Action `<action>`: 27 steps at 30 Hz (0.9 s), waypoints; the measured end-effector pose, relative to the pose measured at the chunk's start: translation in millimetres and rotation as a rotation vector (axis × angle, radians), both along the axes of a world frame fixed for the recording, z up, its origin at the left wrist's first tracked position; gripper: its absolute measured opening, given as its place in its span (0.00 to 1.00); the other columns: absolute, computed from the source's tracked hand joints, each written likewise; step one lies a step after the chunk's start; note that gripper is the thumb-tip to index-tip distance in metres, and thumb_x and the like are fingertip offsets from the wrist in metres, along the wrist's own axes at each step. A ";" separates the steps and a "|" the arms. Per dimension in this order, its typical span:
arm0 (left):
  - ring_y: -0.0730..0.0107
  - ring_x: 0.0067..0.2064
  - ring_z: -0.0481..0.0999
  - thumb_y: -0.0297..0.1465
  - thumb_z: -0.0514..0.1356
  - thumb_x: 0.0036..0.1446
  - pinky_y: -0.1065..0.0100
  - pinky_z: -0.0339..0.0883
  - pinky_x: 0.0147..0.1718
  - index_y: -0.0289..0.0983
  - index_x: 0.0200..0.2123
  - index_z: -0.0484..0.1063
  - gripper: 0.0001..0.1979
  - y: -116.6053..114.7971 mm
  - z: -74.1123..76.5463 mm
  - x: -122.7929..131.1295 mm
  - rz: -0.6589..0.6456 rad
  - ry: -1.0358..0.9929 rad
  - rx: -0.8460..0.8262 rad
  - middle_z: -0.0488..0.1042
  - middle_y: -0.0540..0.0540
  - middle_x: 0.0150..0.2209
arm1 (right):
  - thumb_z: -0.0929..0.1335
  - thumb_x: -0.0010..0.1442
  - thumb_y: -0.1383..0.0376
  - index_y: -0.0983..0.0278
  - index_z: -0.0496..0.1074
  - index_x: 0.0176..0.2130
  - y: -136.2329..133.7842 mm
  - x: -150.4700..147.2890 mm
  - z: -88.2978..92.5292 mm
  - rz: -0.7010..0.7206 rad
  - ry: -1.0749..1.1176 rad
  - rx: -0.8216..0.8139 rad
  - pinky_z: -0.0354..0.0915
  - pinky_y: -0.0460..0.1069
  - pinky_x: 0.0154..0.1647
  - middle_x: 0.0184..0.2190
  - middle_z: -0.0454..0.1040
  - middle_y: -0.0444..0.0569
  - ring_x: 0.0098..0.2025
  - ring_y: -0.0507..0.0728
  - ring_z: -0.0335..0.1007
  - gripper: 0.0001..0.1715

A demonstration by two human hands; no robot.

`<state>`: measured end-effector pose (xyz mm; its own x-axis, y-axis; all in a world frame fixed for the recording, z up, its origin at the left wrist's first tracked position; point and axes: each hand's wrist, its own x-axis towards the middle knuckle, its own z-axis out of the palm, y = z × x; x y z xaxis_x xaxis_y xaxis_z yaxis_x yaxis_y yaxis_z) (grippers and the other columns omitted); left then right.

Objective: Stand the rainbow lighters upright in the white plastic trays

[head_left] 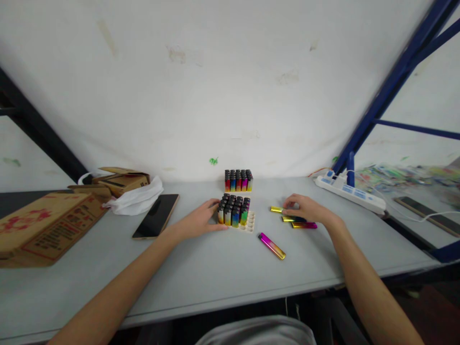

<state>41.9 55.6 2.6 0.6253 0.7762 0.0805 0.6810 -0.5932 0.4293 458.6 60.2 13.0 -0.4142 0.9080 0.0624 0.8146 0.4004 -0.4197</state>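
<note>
My left hand (201, 221) rests at the left side of a pale tray (250, 225), with the thumb in front and the fingers behind, steadying it. Upright lighters (235, 211) with black tops and shiny coloured bodies fill most of this tray; bare slots show along its right side. Over a few lying lighters, my right hand (304, 209) has its fingers curled down onto a gold-ended lighter (276, 209), partly hidden by them. Just below that hand lie a yellow-and-dark lighter (293, 219) and a gold-and-magenta lighter (304, 225). A magenta-and-gold lighter (272, 246) lies nearer me.
Another group of upright lighters (238, 181) stands at the wall. Left are a phone (156, 216), a white plastic bag (138, 201) and cardboard boxes (53, 225). A white power strip (350, 192) with cables lies right, beside a blue metal frame (381, 86).
</note>
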 end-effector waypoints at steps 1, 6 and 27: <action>0.48 0.69 0.62 0.52 0.64 0.60 0.55 0.53 0.71 0.34 0.64 0.65 0.38 0.0 -0.2 -0.1 0.001 -0.001 -0.001 0.62 0.33 0.68 | 0.70 0.62 0.51 0.63 0.78 0.38 -0.3 -2.0 -1.3 -0.003 0.015 0.013 0.68 0.52 0.44 0.39 0.80 0.54 0.40 0.61 0.75 0.18; 0.48 0.69 0.63 0.53 0.64 0.60 0.54 0.55 0.70 0.35 0.64 0.66 0.37 0.1 -0.2 0.5 0.002 -0.018 0.007 0.63 0.34 0.68 | 0.65 0.68 0.50 0.62 0.71 0.46 1.1 -15.2 -4.2 -0.137 0.200 0.101 0.64 0.49 0.32 0.26 0.76 0.45 0.28 0.56 0.69 0.19; 0.47 0.68 0.65 0.51 0.65 0.59 0.53 0.57 0.70 0.37 0.62 0.68 0.35 0.1 -0.9 0.9 -0.011 -0.065 0.006 0.65 0.35 0.66 | 0.61 0.71 0.46 0.60 0.59 0.32 -38.2 -117.0 -2.2 -0.002 0.496 0.089 0.54 0.48 0.28 0.23 0.59 0.38 0.26 0.52 0.55 0.24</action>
